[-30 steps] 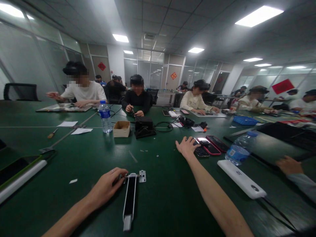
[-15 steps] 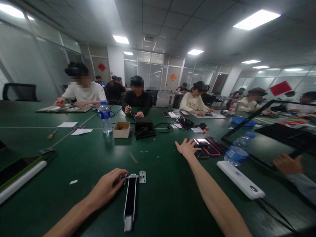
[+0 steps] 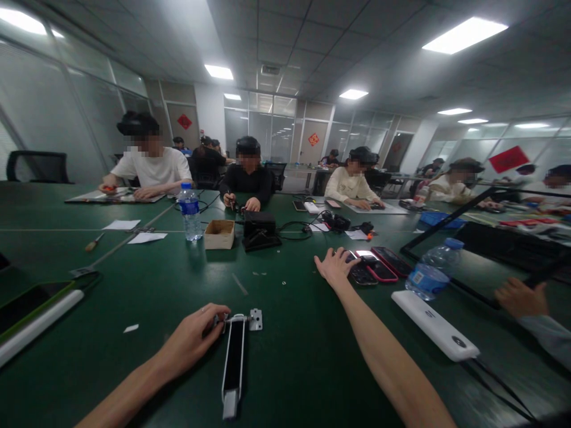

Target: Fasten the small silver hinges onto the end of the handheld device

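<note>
My left hand (image 3: pixel 203 327) is closed on one end of a metal hinge piece, with thumb and fingertips pinched at its upper left. From there a long, narrow black bar with white edges (image 3: pixel 234 359) lies on the green table towards me, ending in a pale tip. To the right of the bar's top sticks out a flat metal plate with holes (image 3: pixel 256 320). Farther off, my right hand (image 3: pixel 334 266) is spread open, palm down. Its fingertips reach the left edge of several phones lying together, among them a red-edged phone (image 3: pixel 382 270); whether they touch one cannot be told.
On the right lie a white power bank (image 3: pixel 432 324) with a strap and a water bottle (image 3: pixel 435 267), near a black frame (image 3: pixel 446 220) and another person's hand (image 3: pixel 521 297). Ahead stand a bottle (image 3: pixel 190 217), a small box (image 3: pixel 219 235) and a black stand (image 3: pixel 261 229).
My right hand has shifted slightly left, away from the phones. The black bar with its metal plate has moved a touch left in the view.
</note>
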Motion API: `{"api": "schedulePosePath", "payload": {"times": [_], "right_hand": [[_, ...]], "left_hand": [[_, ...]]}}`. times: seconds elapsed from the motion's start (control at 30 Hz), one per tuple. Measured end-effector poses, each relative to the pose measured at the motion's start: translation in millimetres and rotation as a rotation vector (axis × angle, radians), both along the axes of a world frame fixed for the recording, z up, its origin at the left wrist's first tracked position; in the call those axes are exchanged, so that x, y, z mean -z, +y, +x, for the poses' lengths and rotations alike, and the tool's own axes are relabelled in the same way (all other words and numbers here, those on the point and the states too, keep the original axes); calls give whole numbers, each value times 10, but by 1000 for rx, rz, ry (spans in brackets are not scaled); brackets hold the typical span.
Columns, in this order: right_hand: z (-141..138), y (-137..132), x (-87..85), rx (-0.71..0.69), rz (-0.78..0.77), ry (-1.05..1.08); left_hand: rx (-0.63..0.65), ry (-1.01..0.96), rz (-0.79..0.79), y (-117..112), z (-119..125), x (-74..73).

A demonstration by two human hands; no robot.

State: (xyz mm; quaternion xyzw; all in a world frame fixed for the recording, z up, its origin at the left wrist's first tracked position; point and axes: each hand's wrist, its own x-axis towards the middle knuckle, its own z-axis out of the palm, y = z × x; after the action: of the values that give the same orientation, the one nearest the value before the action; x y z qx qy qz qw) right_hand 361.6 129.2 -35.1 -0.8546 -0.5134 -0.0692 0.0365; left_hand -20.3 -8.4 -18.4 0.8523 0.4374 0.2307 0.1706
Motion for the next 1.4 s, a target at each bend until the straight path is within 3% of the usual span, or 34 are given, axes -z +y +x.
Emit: {"api": "schedulePosePath", "payload": {"times": [0.33,0.53,0.8,1.17,1.4], "right_hand": [[21,36,4,-94,-30,13],[9,26,23,-70,3,4],[64,29,28,93,25,85],[62,8,-16,112,-16,182],[23,-15,-6,4,39,-21]], "left_hand": [[22,33,14,-1,0,16],[28,34,24,-1,13,1],[9,46,22,8,-8,32],[1,13,-15,-7,-8,0],[16,17,20,2,-7,23]]}}
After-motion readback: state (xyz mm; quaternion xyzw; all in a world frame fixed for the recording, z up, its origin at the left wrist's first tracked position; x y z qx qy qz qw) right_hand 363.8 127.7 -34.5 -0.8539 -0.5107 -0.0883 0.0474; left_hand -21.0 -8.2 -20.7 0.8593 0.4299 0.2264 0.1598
